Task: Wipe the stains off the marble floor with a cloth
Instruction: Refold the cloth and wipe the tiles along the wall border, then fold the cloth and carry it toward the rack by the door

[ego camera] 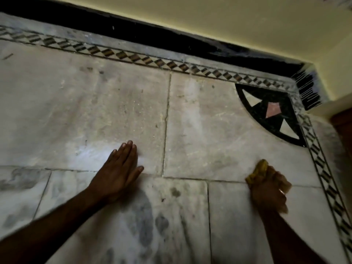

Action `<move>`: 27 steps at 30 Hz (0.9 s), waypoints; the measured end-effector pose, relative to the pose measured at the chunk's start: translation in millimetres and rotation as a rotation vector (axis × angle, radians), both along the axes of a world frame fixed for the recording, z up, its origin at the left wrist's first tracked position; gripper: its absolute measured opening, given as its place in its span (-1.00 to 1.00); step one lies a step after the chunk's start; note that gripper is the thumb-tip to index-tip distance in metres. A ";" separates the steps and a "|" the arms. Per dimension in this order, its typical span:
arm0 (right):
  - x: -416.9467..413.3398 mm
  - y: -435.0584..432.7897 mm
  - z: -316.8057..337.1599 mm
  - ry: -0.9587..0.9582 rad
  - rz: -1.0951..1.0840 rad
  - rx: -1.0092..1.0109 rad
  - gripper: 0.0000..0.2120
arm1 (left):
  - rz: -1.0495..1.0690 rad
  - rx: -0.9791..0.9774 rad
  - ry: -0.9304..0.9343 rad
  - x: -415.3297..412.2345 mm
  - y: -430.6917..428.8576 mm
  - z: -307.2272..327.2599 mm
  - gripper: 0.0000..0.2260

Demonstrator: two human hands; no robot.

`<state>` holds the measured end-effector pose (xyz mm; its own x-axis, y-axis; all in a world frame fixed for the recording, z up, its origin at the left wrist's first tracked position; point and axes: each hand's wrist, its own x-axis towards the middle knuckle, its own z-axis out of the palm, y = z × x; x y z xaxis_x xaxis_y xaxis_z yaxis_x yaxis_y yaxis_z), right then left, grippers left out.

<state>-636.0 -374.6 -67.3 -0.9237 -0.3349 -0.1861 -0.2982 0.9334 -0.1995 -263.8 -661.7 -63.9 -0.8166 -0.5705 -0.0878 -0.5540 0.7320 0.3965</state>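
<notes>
The marble floor (80, 111) is made of large pale slabs, smudged and streaked with grey marks. A dark stain (175, 192) sits on the near slab between my arms, with larger grey blotches (144, 221) below it. My left hand (119, 170) lies flat on the floor, palm down, fingers together and holding nothing. My right hand (270, 189) is closed around a bunched yellow cloth (257, 173), which sticks out past the fingers and presses on the floor near a slab joint. This hand is blurred.
A patterned inlay border (152, 60) runs along the far edge and down the right side (323, 168). A black quarter-circle inlay (270, 111) fills the corner. Beyond are a black skirting (133, 29) and a yellow wall (228, 18).
</notes>
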 end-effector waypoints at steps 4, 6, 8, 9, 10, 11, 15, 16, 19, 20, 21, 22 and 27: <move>127.9 -49.9 -16.9 0.224 0.086 -0.152 -0.55 | 0.026 0.097 -0.043 3.1 7.6 -3.6 -0.10; 200.5 -79.9 -7.6 0.141 0.265 -0.163 -0.53 | 0.022 0.102 -0.025 2.3 12.2 -7.5 -0.14; 261.3 -100.9 -8.3 0.078 0.629 -0.133 -0.57 | 0.029 0.128 0.006 2.5 14.2 -8.6 -0.18; 281.6 -109.6 -8.2 0.081 0.761 -0.136 -0.54 | 0.035 0.161 0.027 2.0 13.5 -6.0 -0.18; 293.6 -120.0 -2.5 -0.021 0.872 -0.141 -0.49 | 0.057 0.220 0.064 2.8 13.8 -2.6 -0.18; 298.3 -133.1 5.3 -0.146 0.865 -0.228 -0.48 | 0.101 0.295 0.123 2.7 12.7 3.6 -0.20; 283.4 -168.1 64.0 -0.962 0.148 -0.806 -0.65 | 0.485 0.638 0.473 -2.4 2.2 48.1 -0.51; 273.7 -176.6 70.1 -1.190 -0.063 -0.936 -0.64 | 0.584 0.734 0.543 -7.4 -2.9 63.1 -0.49; 249.8 -195.7 89.1 -1.604 -0.371 -1.117 -0.65 | 0.705 0.957 0.593 -30.7 -5.2 96.9 -0.37; 244.8 -200.7 99.4 -1.667 -0.398 -1.167 -0.65 | 0.683 0.964 0.546 -40.1 0.7 104.6 -0.34; 243.2 -207.1 106.7 -1.695 -0.440 -1.198 -0.63 | 0.656 0.937 0.496 -49.2 6.2 111.0 -0.27; 242.5 -213.0 116.0 -1.713 -0.470 -1.200 -0.60 | 0.638 0.880 0.455 -56.5 11.6 115.8 -0.19; 227.0 -231.1 151.6 -1.741 -0.454 -1.203 -0.49 | 0.517 0.629 0.320 -69.2 7.2 145.5 -0.11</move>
<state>-409.0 -605.7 84.3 -0.1300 -0.7686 -0.6264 0.9330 0.1189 -0.3396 -333.0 -654.4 81.6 -0.5082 -0.7990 -0.3214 -0.5488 0.0128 0.8359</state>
